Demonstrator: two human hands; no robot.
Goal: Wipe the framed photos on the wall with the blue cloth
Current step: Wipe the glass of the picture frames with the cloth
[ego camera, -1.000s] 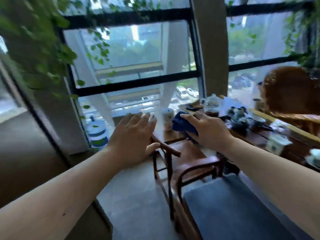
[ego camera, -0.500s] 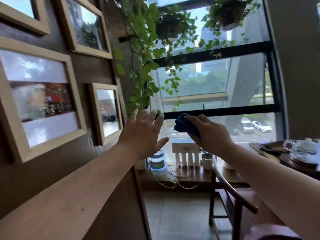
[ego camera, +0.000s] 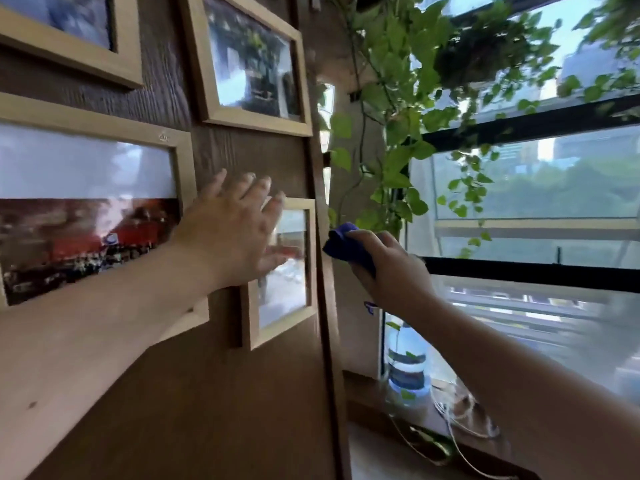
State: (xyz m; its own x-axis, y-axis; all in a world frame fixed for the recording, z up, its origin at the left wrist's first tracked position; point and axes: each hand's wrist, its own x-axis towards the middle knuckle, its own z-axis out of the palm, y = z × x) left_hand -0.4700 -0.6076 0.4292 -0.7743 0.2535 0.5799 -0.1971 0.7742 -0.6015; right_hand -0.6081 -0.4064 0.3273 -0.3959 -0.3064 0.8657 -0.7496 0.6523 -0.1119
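Note:
Several light wooden framed photos hang on a brown wood wall point(ego camera: 207, 393). A large frame point(ego camera: 86, 188) is at the left, an upper frame point(ego camera: 249, 60) above the middle, and a small frame point(ego camera: 287, 289) low at the wall's right edge. My left hand point(ego camera: 235, 233) is spread open, fingers apart, over the small frame's upper left corner. My right hand point(ego camera: 384, 268) is closed on a bunched blue cloth point(ego camera: 343, 244), held just right of the wall's edge, apart from the small frame.
A trailing green vine point(ego camera: 398, 133) hangs right of the wall, in front of a large black-framed window point(ego camera: 519, 268). A water bottle point(ego camera: 405, 362) and loose cables point(ego camera: 460, 420) sit on the low wooden sill below.
The view has swung left from the table and chairs to the photo wall. My left hand has reached onto the small frame; my right hand has brought the cloth close to the wall's edge.

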